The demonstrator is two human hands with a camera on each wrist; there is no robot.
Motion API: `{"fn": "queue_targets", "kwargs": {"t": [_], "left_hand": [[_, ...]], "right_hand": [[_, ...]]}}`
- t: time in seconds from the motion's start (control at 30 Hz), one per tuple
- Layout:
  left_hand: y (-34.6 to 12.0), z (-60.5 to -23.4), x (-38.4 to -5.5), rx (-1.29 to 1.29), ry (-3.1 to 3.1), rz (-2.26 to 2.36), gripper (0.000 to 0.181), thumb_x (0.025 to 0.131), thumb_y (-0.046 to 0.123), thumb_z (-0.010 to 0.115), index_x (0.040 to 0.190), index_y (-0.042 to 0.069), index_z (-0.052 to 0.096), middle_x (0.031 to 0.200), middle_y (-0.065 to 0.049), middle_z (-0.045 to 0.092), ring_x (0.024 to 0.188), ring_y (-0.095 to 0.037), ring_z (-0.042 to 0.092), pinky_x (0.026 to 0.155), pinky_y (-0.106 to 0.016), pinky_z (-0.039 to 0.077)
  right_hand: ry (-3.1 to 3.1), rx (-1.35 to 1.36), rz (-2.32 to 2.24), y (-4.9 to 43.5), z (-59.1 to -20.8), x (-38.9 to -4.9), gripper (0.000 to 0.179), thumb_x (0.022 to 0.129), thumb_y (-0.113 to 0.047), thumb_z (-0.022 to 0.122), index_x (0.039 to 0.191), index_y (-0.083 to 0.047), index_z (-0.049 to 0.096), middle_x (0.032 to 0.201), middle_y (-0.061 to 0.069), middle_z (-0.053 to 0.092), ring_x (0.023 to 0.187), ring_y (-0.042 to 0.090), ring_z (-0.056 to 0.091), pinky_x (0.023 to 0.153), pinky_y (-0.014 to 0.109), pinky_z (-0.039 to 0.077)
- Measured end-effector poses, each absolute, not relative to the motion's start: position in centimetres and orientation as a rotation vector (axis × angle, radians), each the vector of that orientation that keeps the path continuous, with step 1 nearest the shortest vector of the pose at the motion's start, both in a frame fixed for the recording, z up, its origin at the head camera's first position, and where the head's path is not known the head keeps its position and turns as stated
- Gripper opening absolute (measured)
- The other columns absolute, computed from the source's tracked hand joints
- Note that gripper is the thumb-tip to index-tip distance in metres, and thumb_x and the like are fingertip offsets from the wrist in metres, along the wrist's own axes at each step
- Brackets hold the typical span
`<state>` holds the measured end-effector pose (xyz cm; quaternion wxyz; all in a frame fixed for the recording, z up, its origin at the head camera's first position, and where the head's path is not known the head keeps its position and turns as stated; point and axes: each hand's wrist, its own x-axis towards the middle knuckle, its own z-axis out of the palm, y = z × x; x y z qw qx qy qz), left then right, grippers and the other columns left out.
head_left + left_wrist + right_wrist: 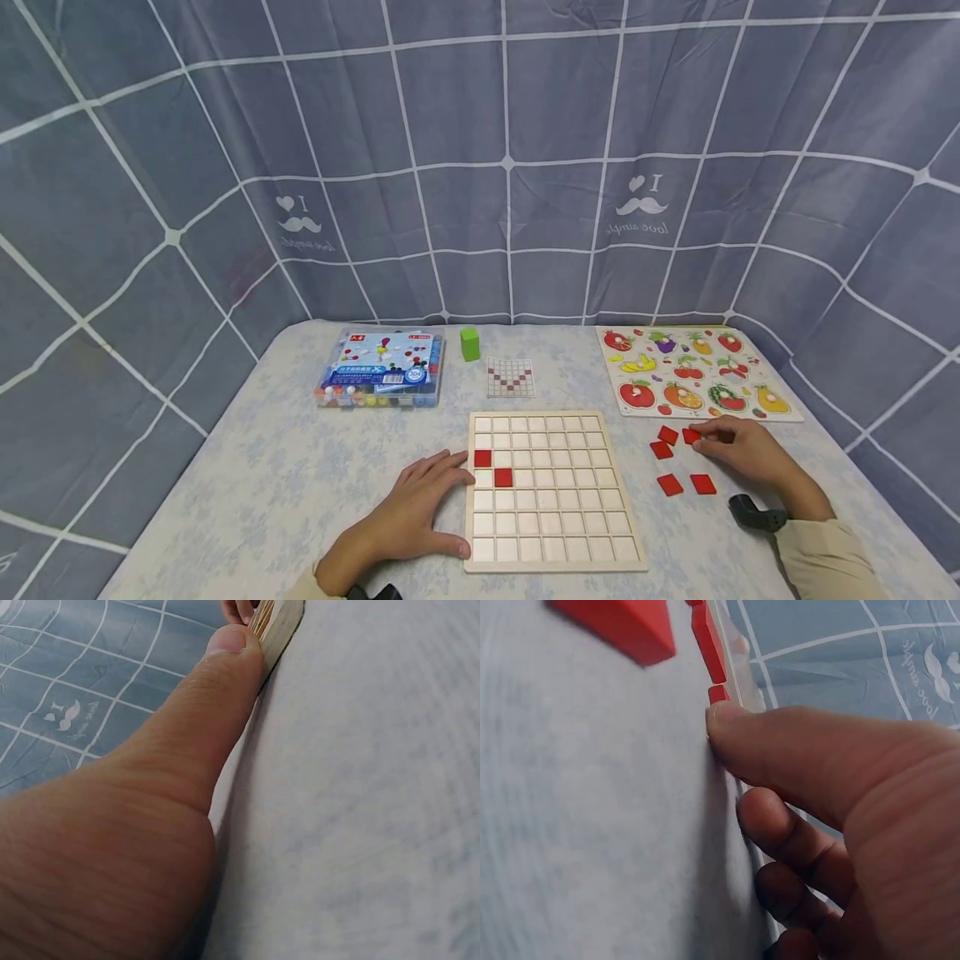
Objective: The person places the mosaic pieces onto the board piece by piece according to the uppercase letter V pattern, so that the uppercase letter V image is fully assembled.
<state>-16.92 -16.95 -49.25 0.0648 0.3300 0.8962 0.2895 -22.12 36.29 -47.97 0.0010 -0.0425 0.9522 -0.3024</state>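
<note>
A wooden grid board (555,567) lies at the front middle of the table in the head view. Two red square tiles sit in its left part, an upper tile (482,458) in the first column and a lower tile (503,477) one column over. My left hand (416,512) is spread along the board's left edge, thumb and fingertips touching it. To the right, my right hand (742,450) pinches a red tile (691,436) between thumb and fingers. Several loose red tiles lie beside it, including a front tile (702,484). The right wrist view shows the thumb (780,742) partly hiding the held tile.
Behind the board lies a pattern card (511,377) with marked red squares, near a green block (469,344). A clear plastic box (379,367) of colourful parts stands back left. A fruit picture board (690,371) lies back right, just behind the right hand.
</note>
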Motion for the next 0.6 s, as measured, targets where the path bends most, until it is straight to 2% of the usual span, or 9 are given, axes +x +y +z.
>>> {"fn": "queue_targets", "kwargs": {"t": [0.6], "left_hand": [[-16.99, -49.24, -17.09, 0.971, 2.711, 0.860, 0.080, 0.075, 0.073, 0.073, 0.138, 0.030, 0.049, 0.162, -0.003, 0.032, 0.149, -0.034, 0.022, 0.110, -0.065, 0.019]], "right_hand": [[3.068, -0.215, -0.921, 36.09, -48.14, -22.02, 0.033, 0.086, -0.015, 0.082, 0.113, 0.003, 0.073, 0.079, -0.001, 0.057, 0.078, 0.020, 0.050, 0.062, 0.026, 0.043]]}}
